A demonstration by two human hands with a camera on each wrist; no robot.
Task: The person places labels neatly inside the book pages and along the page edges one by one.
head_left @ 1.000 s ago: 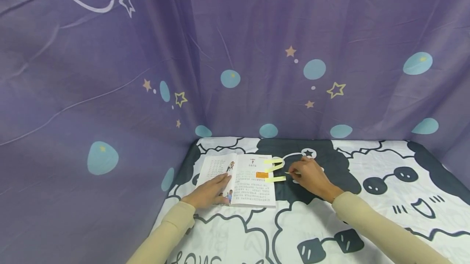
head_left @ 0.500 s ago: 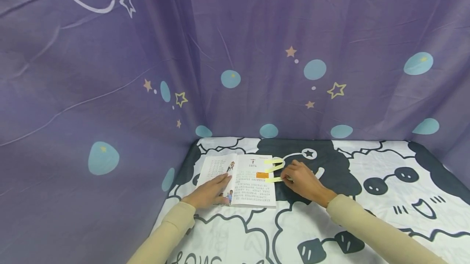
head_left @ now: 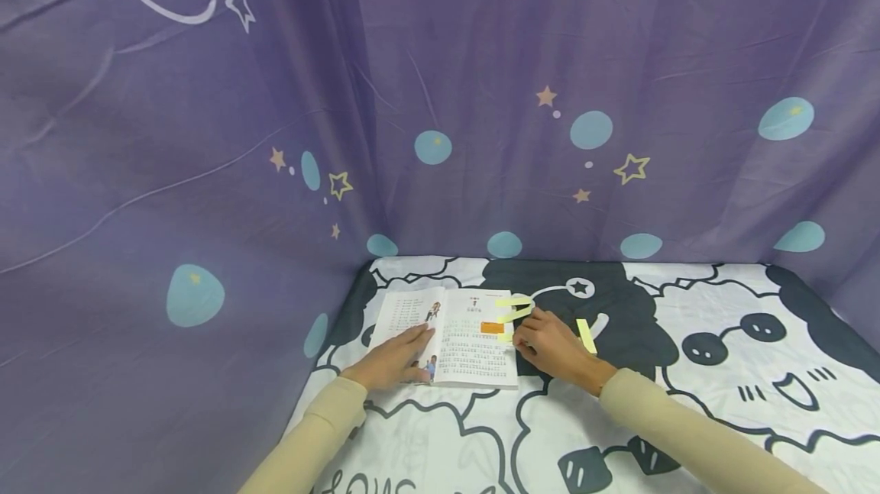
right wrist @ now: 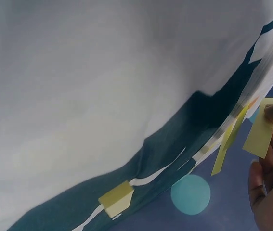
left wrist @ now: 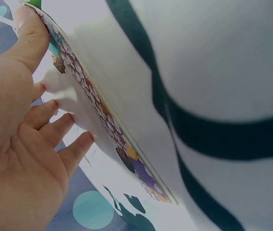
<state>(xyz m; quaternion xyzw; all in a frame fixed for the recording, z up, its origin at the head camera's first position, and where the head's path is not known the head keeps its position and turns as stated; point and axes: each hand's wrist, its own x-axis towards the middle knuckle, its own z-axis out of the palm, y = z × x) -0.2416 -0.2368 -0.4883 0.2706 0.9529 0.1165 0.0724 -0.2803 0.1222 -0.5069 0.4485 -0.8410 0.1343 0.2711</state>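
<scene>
An open book (head_left: 474,353) lies on the patterned cloth at the table's left. My left hand (head_left: 402,356) rests flat on its left page; in the left wrist view the straight fingers (left wrist: 54,130) press the page of the book (left wrist: 112,125). My right hand (head_left: 528,341) sits at the book's right edge and pinches a yellow sticky tab (right wrist: 260,130) against the page stack (right wrist: 266,62). Two more yellow tabs (head_left: 512,301) stick out above it. A second tab (right wrist: 225,144) hangs beside the held one.
A yellow strip of sticky tabs (head_left: 586,335) lies on the cloth just right of my right hand, also seen as the yellow strip (right wrist: 116,198) in the right wrist view. A purple curtain (head_left: 440,97) closes off the back and left. The black-and-white cloth (head_left: 687,418) spreads to the right.
My right hand slid left to the book's right edge, uncovering the yellow strip on the cloth and covering the lowest tab. The left hand and book stayed still.
</scene>
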